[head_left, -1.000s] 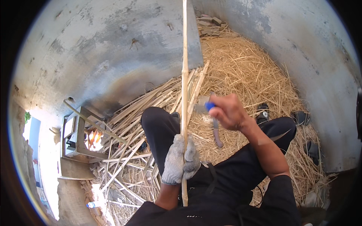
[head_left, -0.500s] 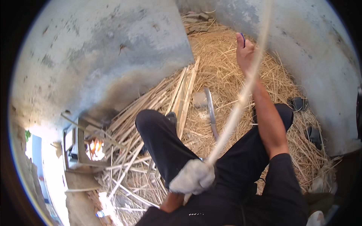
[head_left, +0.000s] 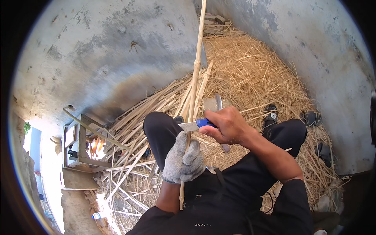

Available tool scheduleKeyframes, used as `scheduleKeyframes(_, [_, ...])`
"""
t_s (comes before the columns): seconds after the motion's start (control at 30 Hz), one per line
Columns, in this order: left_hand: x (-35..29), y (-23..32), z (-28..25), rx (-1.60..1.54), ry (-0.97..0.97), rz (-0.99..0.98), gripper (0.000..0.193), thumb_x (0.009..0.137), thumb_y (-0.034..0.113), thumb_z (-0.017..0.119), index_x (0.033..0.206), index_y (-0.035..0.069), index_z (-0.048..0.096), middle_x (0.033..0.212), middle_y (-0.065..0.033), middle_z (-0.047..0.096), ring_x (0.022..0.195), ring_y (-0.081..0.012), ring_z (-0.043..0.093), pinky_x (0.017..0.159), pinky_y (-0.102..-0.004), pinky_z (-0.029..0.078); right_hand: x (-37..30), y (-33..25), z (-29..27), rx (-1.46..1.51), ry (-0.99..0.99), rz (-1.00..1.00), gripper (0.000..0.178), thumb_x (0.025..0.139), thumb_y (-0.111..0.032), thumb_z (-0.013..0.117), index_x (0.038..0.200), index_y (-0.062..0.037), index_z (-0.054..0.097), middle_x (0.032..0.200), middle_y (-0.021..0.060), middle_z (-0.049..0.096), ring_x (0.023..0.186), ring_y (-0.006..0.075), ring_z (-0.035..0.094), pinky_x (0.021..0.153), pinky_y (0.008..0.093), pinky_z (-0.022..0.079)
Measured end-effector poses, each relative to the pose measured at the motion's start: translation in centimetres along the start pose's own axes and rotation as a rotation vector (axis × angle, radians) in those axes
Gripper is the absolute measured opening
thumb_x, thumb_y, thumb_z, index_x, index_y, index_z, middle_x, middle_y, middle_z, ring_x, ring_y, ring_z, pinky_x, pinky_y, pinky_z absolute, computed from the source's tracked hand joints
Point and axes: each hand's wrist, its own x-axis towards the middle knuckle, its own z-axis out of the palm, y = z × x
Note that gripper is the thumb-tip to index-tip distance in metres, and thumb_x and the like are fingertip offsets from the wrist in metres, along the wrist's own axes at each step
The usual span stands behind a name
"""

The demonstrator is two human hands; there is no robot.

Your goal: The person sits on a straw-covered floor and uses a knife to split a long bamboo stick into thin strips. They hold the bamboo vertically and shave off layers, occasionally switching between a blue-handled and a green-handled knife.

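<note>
Head view: curled left hand (head_left: 178,161) is clasping a stick (head_left: 196,72) while right hand (head_left: 228,124), angled leftward, is gripping a blue-handled knife (head_left: 197,125).

The light-grey, knitted fabric glove (head_left: 175,166) shows darker grey patches over its fingers. The long, slender, jointed wooden stick (head_left: 197,55) is pale cream-tan toward its upper end and browner below the glove. The small, straight-bladed knife pairs a bright blue handle (head_left: 205,123) with a silver-grey metal blade (head_left: 189,126). The long, flat wooden strips (head_left: 154,102) are pale straw, while the loose heap of thin shavings (head_left: 254,66) is golden tan. The curved, bluish-grey wall (head_left: 94,47) is mottled with darker blotches and a smoky brown stain. The loose cloth trousers (head_left: 161,127) are black; the flames (head_left: 96,148) glow orange.
</note>
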Motion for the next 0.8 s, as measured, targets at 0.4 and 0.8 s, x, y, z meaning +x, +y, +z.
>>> scheduleKeyframes(0.4, [-3.8, -3.3, 0.3, 0.708, 0.444, -0.057, 0.046, 0.106, 0.039, 0.035, 0.068, 0.014, 0.042, 0.045, -0.0004, 0.036, 0.031, -0.0111, 0.034, 0.025, -0.0234, 0.027, 3.7, 9.8, -11.3, -0.470, 0.854, 0.332, 0.058, 0.105, -0.049, 0.035, 0.066, -0.0104, 0.053, 0.045, -0.0034, 0.037, 0.037, 0.0083, 0.037, 0.030, 0.0240, 0.025])
scheduleKeyframes(0.8, [-0.5, -0.9, 1.6, 0.424, 0.342, 0.080, 0.052, 0.105, 0.046, 0.037, 0.069, 0.009, 0.042, 0.046, -0.0019, 0.036, 0.030, -0.0111, 0.029, 0.027, -0.0255, 0.023, -0.5, 1.7, 0.5, -0.002, 0.049, -0.090, 0.052, 0.092, -0.056, 0.057, 0.071, -0.0087, 0.054, 0.049, 0.0074, 0.051, 0.040, 0.0256, 0.052, 0.042, 0.0367, 0.040])
